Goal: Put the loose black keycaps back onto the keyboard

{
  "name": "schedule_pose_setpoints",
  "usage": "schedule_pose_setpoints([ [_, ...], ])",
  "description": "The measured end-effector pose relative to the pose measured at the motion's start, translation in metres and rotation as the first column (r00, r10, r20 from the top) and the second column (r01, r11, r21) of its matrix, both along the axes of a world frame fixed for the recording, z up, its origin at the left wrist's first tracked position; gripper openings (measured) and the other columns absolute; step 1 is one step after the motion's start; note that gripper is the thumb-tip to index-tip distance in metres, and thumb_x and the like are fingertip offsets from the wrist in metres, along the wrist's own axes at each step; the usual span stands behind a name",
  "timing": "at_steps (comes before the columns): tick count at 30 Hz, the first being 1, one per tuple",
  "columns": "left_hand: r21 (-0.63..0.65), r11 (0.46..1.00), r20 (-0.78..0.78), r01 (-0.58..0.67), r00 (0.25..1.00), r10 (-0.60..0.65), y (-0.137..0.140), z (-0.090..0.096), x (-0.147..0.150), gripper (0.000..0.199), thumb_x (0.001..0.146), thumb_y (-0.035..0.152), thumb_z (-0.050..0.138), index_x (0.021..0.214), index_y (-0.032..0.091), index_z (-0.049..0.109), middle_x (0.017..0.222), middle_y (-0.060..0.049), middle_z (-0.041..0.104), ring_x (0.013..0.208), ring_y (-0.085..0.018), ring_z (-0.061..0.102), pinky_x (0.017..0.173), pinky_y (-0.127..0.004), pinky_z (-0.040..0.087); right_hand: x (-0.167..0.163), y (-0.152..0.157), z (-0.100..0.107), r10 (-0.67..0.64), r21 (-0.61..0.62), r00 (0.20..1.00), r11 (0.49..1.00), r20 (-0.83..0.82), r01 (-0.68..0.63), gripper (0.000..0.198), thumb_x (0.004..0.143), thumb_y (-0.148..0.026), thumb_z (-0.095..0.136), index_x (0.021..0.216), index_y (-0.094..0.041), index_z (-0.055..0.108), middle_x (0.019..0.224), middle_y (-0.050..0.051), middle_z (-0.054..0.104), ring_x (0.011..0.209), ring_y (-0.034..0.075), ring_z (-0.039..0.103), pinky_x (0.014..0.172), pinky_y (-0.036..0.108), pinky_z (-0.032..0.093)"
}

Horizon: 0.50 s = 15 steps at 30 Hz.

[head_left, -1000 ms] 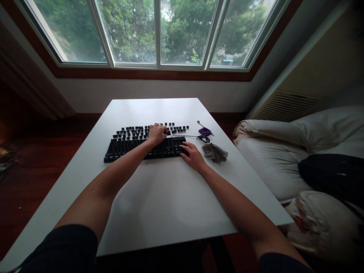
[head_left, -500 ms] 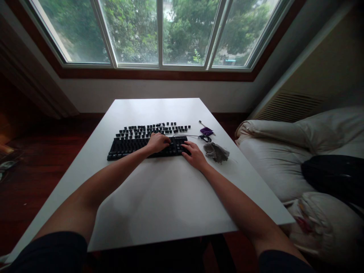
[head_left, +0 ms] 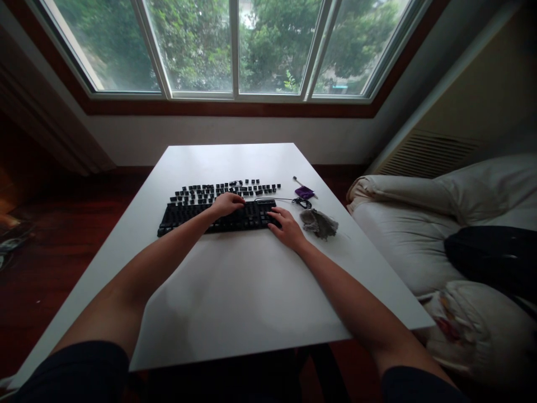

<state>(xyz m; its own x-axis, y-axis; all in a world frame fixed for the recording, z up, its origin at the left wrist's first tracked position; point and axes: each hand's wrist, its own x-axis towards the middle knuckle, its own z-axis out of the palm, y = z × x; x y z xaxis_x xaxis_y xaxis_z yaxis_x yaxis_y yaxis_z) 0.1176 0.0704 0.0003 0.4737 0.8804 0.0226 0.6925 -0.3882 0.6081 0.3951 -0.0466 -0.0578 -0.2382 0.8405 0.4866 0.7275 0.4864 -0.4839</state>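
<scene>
A black keyboard (head_left: pixel 188 217) lies across the white table, its left end a little nearer to me. Behind it, loose black keycaps (head_left: pixel 205 193) are spread in uneven rows. My left hand (head_left: pixel 227 205) is over the keyboard's middle, close to its back edge. Its fingers are drawn together and point right; whatever is between them is too small or hidden to make out. On the keyboard's right end rests my right hand (head_left: pixel 287 227), fingers apart and extended over the number-pad area, thumb at the front edge.
A coiled cable (head_left: pixel 302 202) runs from the keyboard to the right. Near it are a purple cloth (head_left: pixel 304 193) with a thin-handled brush (head_left: pixel 297 181) and a crumpled grey rag (head_left: pixel 319 224). A cream sofa (head_left: pixel 403 224) stands right of the table (head_left: pixel 251 302).
My left hand has shifted a little left and toward the back of the keyboard, fingers still together. My right hand stays on the keyboard's right end.
</scene>
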Motion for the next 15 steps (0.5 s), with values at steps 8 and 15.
schedule_pose_setpoints([
  [8, -0.219, 0.974, 0.175, 0.057, 0.984, -0.018, 0.019, 0.001, -0.027, 0.039, 0.080, 0.038, 0.069, 0.113, 0.018, 0.077, 0.103, -0.006, 0.078, 0.096, -0.020, 0.067, 0.092, -0.033, 0.049, 0.000, 0.000, 0.000, 0.001, -0.004, 1.000, 1.000, -0.004, -0.001, 0.042, 0.092, -0.034, 0.062, 0.133, -0.026, 0.064, 0.143, 0.009, 0.054, 0.137, 0.028, 0.046, 0.118, 0.051, 0.039],
  [15, -0.466, 0.878, 0.295, 0.110, 0.955, 0.037, 0.015, 0.010, -0.045, 0.049, 0.076, 0.043, 0.075, 0.120, 0.021, 0.073, 0.101, -0.005, 0.076, 0.087, -0.017, 0.063, 0.075, -0.029, 0.048, 0.001, 0.000, -0.001, 0.000, -0.002, 1.000, 1.000, -0.010, 0.000, 0.042, 0.092, -0.034, 0.062, 0.133, -0.026, 0.065, 0.143, 0.009, 0.054, 0.136, 0.028, 0.046, 0.118, 0.051, 0.039],
])
